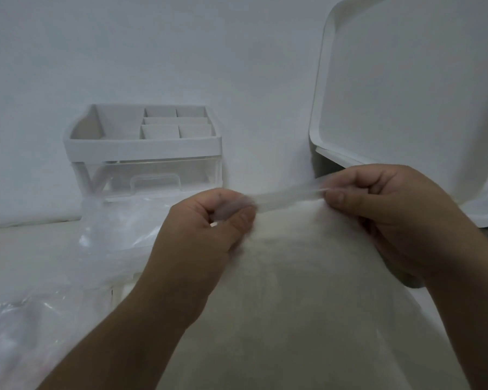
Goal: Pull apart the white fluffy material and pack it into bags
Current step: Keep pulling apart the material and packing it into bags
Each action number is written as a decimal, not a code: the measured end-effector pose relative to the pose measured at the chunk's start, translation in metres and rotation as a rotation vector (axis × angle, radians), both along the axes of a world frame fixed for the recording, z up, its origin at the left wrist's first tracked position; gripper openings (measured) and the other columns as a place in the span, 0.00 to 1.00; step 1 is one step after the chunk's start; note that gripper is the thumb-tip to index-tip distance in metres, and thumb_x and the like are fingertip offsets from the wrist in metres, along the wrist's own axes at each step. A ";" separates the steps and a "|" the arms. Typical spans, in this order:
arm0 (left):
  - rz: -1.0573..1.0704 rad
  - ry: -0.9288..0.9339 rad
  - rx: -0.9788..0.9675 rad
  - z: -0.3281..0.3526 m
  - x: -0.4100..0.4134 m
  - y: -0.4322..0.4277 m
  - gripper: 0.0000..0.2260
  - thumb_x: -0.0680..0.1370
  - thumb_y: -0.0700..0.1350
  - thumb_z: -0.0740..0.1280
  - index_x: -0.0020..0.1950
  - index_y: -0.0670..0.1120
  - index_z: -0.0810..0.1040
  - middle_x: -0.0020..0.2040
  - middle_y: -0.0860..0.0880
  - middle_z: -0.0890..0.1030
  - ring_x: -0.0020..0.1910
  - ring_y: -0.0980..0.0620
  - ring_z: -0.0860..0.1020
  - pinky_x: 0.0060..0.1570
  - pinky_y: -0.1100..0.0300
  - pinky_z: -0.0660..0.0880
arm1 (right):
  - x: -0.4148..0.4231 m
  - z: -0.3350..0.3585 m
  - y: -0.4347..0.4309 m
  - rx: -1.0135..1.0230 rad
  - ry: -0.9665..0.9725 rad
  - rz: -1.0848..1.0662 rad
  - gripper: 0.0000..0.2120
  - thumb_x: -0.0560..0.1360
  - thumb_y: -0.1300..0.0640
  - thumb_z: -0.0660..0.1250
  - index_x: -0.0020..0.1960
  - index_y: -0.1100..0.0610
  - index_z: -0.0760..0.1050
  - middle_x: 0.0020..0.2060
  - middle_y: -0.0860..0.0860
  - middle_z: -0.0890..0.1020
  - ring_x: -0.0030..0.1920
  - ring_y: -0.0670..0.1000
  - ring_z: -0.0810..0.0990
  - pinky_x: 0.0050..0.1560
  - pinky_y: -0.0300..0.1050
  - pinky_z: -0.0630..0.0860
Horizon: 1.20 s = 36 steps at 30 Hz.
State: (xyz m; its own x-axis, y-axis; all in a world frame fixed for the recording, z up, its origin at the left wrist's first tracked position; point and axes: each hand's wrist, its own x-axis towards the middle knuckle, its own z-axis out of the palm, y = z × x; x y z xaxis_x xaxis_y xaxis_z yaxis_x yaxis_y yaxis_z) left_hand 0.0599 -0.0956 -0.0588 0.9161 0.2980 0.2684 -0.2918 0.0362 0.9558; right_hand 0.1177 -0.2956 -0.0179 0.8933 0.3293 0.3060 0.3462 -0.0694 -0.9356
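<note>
Nearest you, the white fluffy material [293,299] fills the lower centre of the view as one large, rounded mass between your forearms. It appears to sit inside a clear bag [289,195], though the film over it is hard to make out. The bag's top edge is stretched as a taut, flattened strip between your hands, just above the mass.

Your left hand [209,223] is curled, thumb against fingers, pinching the left end of that strip. This end is blurred. Your right hand [378,209] is likewise curled, fingertips pinching the right end.

To your left, loose clear plastic [104,237] lies crumpled on the white table [26,249], running down to the lower left corner.

Further back, a white organiser [143,144] with open top compartments and a clear drawer [155,178] stands against the wall [181,52]. To the right, a white tray [319,94] leans upright.
</note>
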 end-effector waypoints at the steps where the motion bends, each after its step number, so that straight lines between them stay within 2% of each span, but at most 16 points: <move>1: 0.031 -0.009 0.026 0.000 0.001 0.002 0.05 0.75 0.39 0.72 0.42 0.49 0.85 0.37 0.48 0.84 0.36 0.48 0.78 0.42 0.49 0.76 | 0.002 -0.001 0.000 0.019 0.017 -0.009 0.12 0.62 0.56 0.77 0.43 0.59 0.85 0.36 0.65 0.82 0.37 0.58 0.76 0.46 0.55 0.70; 4: 0.131 -0.043 0.107 -0.002 0.003 0.007 0.06 0.76 0.40 0.72 0.42 0.51 0.83 0.37 0.52 0.84 0.37 0.51 0.80 0.43 0.48 0.77 | 0.006 -0.003 0.000 0.076 0.080 -0.014 0.11 0.62 0.51 0.74 0.41 0.56 0.84 0.28 0.51 0.80 0.28 0.50 0.72 0.38 0.45 0.67; 6: 0.197 -0.074 0.189 -0.002 0.005 0.009 0.06 0.77 0.41 0.71 0.42 0.52 0.82 0.35 0.57 0.82 0.34 0.56 0.77 0.40 0.56 0.74 | 0.005 -0.005 -0.001 -0.090 0.107 0.092 0.13 0.63 0.46 0.78 0.45 0.50 0.86 0.33 0.54 0.83 0.29 0.57 0.73 0.37 0.44 0.71; 8: 0.237 -0.098 0.256 -0.001 0.003 0.008 0.06 0.77 0.41 0.71 0.42 0.51 0.81 0.34 0.59 0.81 0.31 0.60 0.74 0.36 0.64 0.72 | 0.001 -0.006 -0.001 -0.218 0.194 0.244 0.18 0.63 0.47 0.81 0.50 0.53 0.86 0.44 0.62 0.86 0.37 0.60 0.83 0.42 0.48 0.80; 11: 0.331 -0.109 0.390 0.002 0.003 0.010 0.03 0.77 0.43 0.70 0.43 0.49 0.80 0.36 0.56 0.81 0.32 0.56 0.75 0.32 0.72 0.70 | 0.005 -0.009 -0.003 -0.248 0.222 0.182 0.10 0.63 0.57 0.76 0.42 0.61 0.85 0.37 0.61 0.85 0.32 0.53 0.83 0.36 0.44 0.81; 13: 0.382 -0.092 0.444 0.004 0.003 0.014 0.02 0.76 0.44 0.71 0.44 0.48 0.80 0.36 0.51 0.81 0.34 0.54 0.76 0.31 0.72 0.69 | 0.006 -0.010 -0.004 -0.234 0.204 0.140 0.11 0.64 0.56 0.74 0.41 0.63 0.84 0.34 0.60 0.83 0.29 0.51 0.79 0.32 0.42 0.78; 16: 0.343 0.003 0.414 0.008 0.000 0.022 0.03 0.75 0.43 0.73 0.47 0.50 0.81 0.39 0.51 0.82 0.27 0.60 0.75 0.28 0.70 0.71 | 0.003 -0.008 -0.003 -0.229 0.179 0.144 0.14 0.62 0.54 0.75 0.42 0.63 0.83 0.34 0.60 0.83 0.29 0.52 0.80 0.32 0.42 0.78; 18: 0.311 0.047 0.411 0.016 -0.002 0.030 0.09 0.71 0.47 0.76 0.49 0.54 0.80 0.44 0.49 0.83 0.35 0.52 0.81 0.36 0.59 0.79 | 0.001 -0.007 -0.002 -0.224 0.166 0.157 0.13 0.61 0.54 0.75 0.41 0.62 0.83 0.35 0.61 0.84 0.31 0.53 0.80 0.34 0.44 0.78; 20: 0.283 0.034 0.491 0.028 -0.003 0.039 0.18 0.66 0.52 0.77 0.54 0.57 0.79 0.47 0.52 0.83 0.44 0.49 0.83 0.43 0.51 0.80 | -0.001 -0.006 -0.001 -0.207 0.151 0.165 0.08 0.63 0.56 0.74 0.38 0.59 0.84 0.33 0.60 0.84 0.29 0.52 0.80 0.32 0.42 0.79; 22: 0.133 0.062 0.616 0.048 -0.006 0.044 0.31 0.62 0.58 0.77 0.63 0.58 0.75 0.51 0.57 0.82 0.50 0.57 0.82 0.45 0.58 0.76 | -0.003 -0.005 0.001 -0.212 0.124 0.180 0.05 0.63 0.56 0.74 0.37 0.57 0.85 0.32 0.58 0.83 0.28 0.51 0.80 0.29 0.41 0.78; 25: -0.138 0.192 0.932 0.074 -0.006 0.037 0.49 0.54 0.67 0.79 0.73 0.60 0.68 0.59 0.63 0.80 0.58 0.65 0.77 0.59 0.61 0.74 | -0.011 -0.002 0.005 -0.255 0.108 0.224 0.07 0.64 0.57 0.73 0.39 0.59 0.84 0.33 0.60 0.84 0.29 0.53 0.81 0.30 0.43 0.79; 27: -0.239 0.263 1.134 0.084 -0.002 0.031 0.41 0.57 0.69 0.78 0.68 0.58 0.74 0.58 0.58 0.82 0.56 0.58 0.80 0.62 0.53 0.76 | -0.013 0.000 0.008 -0.268 0.099 0.262 0.08 0.65 0.58 0.73 0.40 0.63 0.83 0.34 0.62 0.84 0.30 0.54 0.82 0.31 0.44 0.79; 30: -0.333 0.315 1.238 0.088 0.002 0.026 0.26 0.64 0.68 0.74 0.48 0.49 0.84 0.46 0.40 0.84 0.42 0.40 0.82 0.50 0.36 0.79 | -0.013 0.001 0.010 -0.265 0.077 0.281 0.08 0.65 0.60 0.73 0.40 0.66 0.82 0.32 0.61 0.84 0.29 0.53 0.81 0.29 0.41 0.79; 32: -0.366 0.337 1.133 0.087 0.002 0.025 0.17 0.69 0.60 0.76 0.45 0.47 0.85 0.45 0.38 0.84 0.39 0.44 0.80 0.47 0.42 0.77 | -0.011 0.000 0.009 -0.258 0.084 0.290 0.09 0.65 0.61 0.73 0.42 0.66 0.82 0.31 0.60 0.83 0.27 0.51 0.81 0.27 0.39 0.78; 34: -0.342 0.340 1.011 0.089 0.002 0.029 0.07 0.73 0.49 0.76 0.45 0.45 0.86 0.43 0.44 0.86 0.40 0.52 0.81 0.49 0.54 0.78 | -0.008 -0.002 0.007 -0.237 0.154 0.312 0.10 0.65 0.62 0.73 0.45 0.64 0.84 0.35 0.62 0.85 0.31 0.56 0.83 0.29 0.43 0.81; 36: -0.270 0.334 0.976 0.094 0.001 0.035 0.04 0.74 0.47 0.75 0.45 0.47 0.86 0.38 0.51 0.86 0.36 0.59 0.81 0.44 0.65 0.76 | -0.003 -0.006 0.002 -0.235 0.187 0.295 0.11 0.66 0.65 0.72 0.49 0.62 0.84 0.40 0.64 0.85 0.36 0.62 0.83 0.33 0.45 0.81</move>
